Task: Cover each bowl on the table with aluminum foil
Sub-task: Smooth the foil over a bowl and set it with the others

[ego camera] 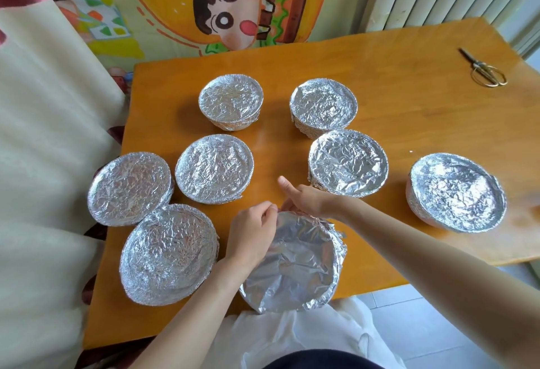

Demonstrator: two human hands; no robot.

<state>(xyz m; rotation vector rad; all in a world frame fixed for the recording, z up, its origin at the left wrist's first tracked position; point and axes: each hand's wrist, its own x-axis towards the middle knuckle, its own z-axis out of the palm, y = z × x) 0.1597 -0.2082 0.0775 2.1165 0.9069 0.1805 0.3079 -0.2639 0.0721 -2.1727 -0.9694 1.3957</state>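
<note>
**Last bowl's foil being crimped at the far rim**

The foil [295,260] is judged thin, light and easily torn; it creases and holds whatever shape is pressed into it, so it is best taken at the loose edge and folded down over the rim, not pulled. The near bowl [336,284] lies at the bench [380,76] front edge, its sheet smoother and less tucked than the seven crinkled, fully wrapped bowls around it. The left hand [252,237] has its grip pinched together on the foil edge at the far rim; the right hand [309,199] presses the same edge, thumb raised.
</note>
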